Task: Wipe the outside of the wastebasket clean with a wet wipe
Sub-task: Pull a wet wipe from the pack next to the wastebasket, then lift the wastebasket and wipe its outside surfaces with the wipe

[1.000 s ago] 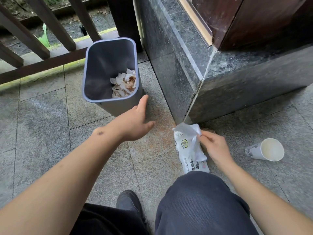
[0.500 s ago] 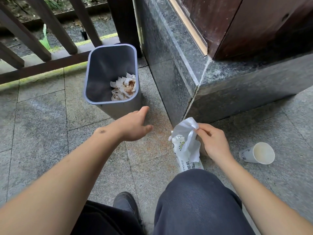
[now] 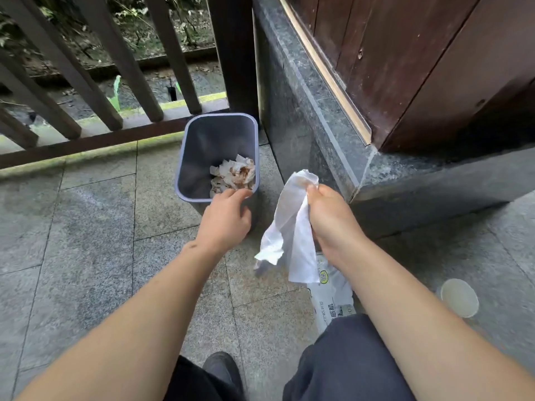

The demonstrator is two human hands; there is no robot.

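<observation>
Wet wipe now pulled free, clutched in right hand; left hand grips wastebasket rim.

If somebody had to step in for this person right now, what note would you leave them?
Left hand holds the wastebasket by its near rim.
Right hand grips the wet wipe, hanging loose above the wipe pack on the floor.
Done: wipe in hand, bin steadied.
Left: wipe all the outer walls; the wipe has not yet touched them.
</observation>
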